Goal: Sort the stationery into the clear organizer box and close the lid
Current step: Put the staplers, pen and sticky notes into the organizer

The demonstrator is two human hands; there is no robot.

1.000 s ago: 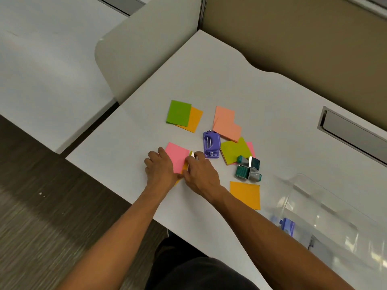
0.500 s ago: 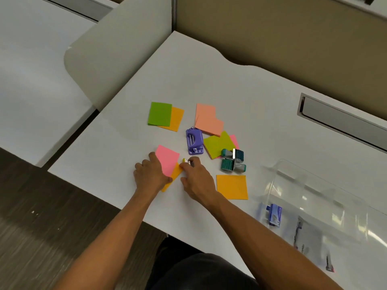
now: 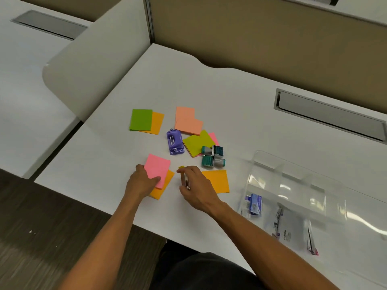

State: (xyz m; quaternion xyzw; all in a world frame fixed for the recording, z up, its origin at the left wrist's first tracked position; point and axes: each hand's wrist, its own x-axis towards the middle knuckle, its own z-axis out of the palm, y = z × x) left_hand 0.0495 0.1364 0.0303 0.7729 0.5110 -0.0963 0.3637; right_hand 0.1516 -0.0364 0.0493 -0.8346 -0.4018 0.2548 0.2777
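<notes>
Two hands: left on pink note, right w/ small clip.

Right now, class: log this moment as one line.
left hand: on pink note | right hand: holding small clip | box: open

Paper pads lie scattered mid-desk, a hole punch among them and two stamps just to its right. The organizer box sits at the desk's right, a staple box inside. Both hands rest at the near edge, the left hand on a two-pad stack, the right hand beside it.
</notes>
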